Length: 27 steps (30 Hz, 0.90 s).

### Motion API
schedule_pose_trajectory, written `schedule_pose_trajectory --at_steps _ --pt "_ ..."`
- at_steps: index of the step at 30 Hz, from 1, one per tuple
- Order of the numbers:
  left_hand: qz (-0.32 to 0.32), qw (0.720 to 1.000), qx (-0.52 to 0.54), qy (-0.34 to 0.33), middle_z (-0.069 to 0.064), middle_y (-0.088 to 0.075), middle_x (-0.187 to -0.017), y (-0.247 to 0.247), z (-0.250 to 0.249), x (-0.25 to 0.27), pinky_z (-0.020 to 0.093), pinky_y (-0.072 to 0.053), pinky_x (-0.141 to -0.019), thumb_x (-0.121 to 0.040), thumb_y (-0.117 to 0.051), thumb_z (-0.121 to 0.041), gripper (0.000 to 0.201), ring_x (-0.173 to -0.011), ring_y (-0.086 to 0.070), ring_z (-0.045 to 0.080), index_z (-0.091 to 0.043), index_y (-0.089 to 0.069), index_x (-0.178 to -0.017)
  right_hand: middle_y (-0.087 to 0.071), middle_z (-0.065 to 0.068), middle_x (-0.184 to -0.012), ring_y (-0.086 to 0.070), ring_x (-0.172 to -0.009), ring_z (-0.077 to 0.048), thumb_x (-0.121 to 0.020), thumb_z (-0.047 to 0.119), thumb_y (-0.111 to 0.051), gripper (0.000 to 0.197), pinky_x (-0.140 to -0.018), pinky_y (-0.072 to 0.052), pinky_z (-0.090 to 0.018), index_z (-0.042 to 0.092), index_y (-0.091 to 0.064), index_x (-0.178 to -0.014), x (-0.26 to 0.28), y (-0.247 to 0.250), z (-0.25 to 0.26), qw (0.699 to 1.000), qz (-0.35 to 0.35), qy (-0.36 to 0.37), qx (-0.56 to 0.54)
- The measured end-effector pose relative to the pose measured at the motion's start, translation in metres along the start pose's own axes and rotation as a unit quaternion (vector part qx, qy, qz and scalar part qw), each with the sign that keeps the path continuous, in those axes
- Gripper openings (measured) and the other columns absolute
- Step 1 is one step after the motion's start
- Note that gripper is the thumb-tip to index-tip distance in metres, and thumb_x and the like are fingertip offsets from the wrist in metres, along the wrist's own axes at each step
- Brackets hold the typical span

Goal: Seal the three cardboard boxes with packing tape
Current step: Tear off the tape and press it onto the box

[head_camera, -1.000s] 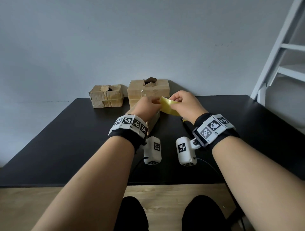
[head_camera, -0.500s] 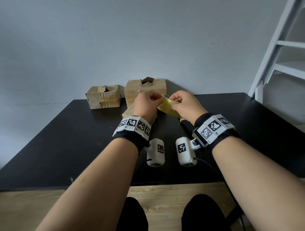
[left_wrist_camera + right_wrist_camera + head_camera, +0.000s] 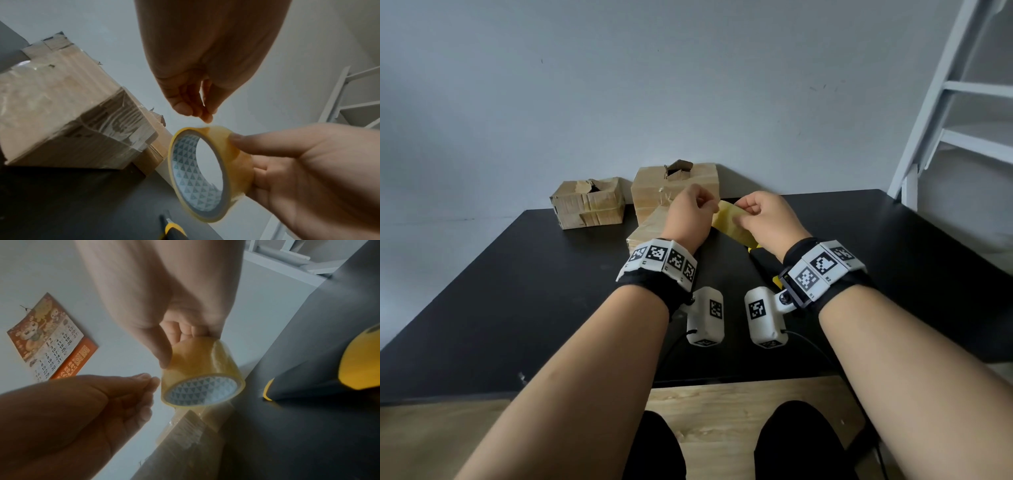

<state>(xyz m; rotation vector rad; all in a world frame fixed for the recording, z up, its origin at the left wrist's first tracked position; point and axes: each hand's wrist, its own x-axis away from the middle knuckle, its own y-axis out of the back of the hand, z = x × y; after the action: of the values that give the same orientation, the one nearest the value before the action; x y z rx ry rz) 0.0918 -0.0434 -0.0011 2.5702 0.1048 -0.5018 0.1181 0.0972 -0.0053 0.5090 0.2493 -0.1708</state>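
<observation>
Over table (image 3: 517, 291), tape roll (image 3: 207, 172) in right grip (image 3: 308, 170)

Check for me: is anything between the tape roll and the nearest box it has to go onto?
Nothing visible is in the way. The right hand holds the tape roll in the air above the table, the left hand pinching at its rim, and the nearest box sits just beside them with open space between.

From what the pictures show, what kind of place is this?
Probably a room in a home, not a warehouse: a plain black table against a bare wall, a paper wall calendar and a white ladder-like frame beside it. Only three small cardboard boxes are in view.
</observation>
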Motion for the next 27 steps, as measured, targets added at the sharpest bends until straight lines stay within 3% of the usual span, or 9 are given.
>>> schedule_pose_trajectory --at_steps 4,8,12,17,22,27 --pt "0.005 0.989 0.094 0.111 0.008 -0.062 -0.093 0.004 -0.001 -0.003 0.025 -0.045 -0.059 -0.084 -0.065 -0.011 0.035 -0.076 -0.058 0.019 -0.014 -0.047 -0.113 -0.069 -0.004 -0.103 -0.065 -0.093 -0.018 -0.091 0.019 -0.067 0.022 -0.076 -0.054 -0.032 0.012 -0.067 -0.112 0.002 0.0 -0.001 1.0 0.012 -0.003 -0.017" --pt "0.047 0.991 0.079 0.097 0.005 -0.058 -0.072 0.009 -0.005 -0.006 0.025 -0.041 -0.053 -0.085 -0.058 0.0 0.012 -0.06 -0.052 0.016 -0.012 -0.055 -0.089 -0.069 -0.005 -0.102 -0.066 -0.095 -0.02 -0.09 0.02 -0.069 0.021 -0.08 -0.055 -0.035 0.014 -0.068 -0.11 0.003 0.0 -0.001 0.999 0.015 -0.007 -0.033" --pt "0.068 0.984 0.111 0.12 0.005 -0.057 -0.068 0.011 -0.006 -0.006 0.02 -0.043 -0.052 -0.084 -0.052 0.006 0.019 -0.061 -0.052 0.013 -0.002 -0.066 -0.095 -0.069 -0.002 -0.099 -0.066 -0.092 -0.018 -0.09 0.02 -0.069 0.018 -0.078 -0.055 -0.034 0.015 -0.068 -0.107 0.003 0.001 0.0 0.999 0.014 -0.009 -0.034" --pt "0.076 0.995 -0.023 0.053 0.008 -0.065 -0.086 0.011 -0.002 -0.007 0.022 -0.047 -0.064 -0.087 -0.06 -0.003 0.019 -0.068 -0.056 0.013 -0.006 -0.068 -0.105 -0.066 0.004 -0.092 -0.063 -0.09 -0.015 -0.091 0.022 -0.067 0.011 -0.08 -0.053 -0.032 0.02 -0.065 -0.101 0.006 -0.001 0.003 1.0 0.02 0.002 -0.024" --pt "0.092 0.985 -0.146 0.005 0.013 -0.068 -0.112 0.008 -0.006 -0.008 0.027 -0.049 -0.085 -0.091 -0.052 -0.003 0.026 -0.102 -0.063 0.024 -0.003 -0.068 -0.112 -0.064 0.002 -0.102 -0.06 -0.094 -0.014 -0.093 0.022 -0.063 0.015 -0.071 -0.047 -0.024 0.018 -0.064 -0.108 0.006 -0.006 0.004 1.0 0.015 0.017 0.017" --pt "0.086 0.978 -0.191 -0.011 0.011 -0.066 -0.115 0.008 -0.005 -0.008 0.029 -0.046 -0.089 -0.092 -0.05 -0.005 0.024 -0.108 -0.06 0.024 -0.006 -0.067 -0.109 -0.065 0.001 -0.104 -0.061 -0.096 -0.016 -0.094 0.02 -0.062 0.012 -0.077 -0.049 -0.028 0.019 -0.063 -0.106 0.006 -0.009 0.004 1.0 0.008 0.014 0.024"
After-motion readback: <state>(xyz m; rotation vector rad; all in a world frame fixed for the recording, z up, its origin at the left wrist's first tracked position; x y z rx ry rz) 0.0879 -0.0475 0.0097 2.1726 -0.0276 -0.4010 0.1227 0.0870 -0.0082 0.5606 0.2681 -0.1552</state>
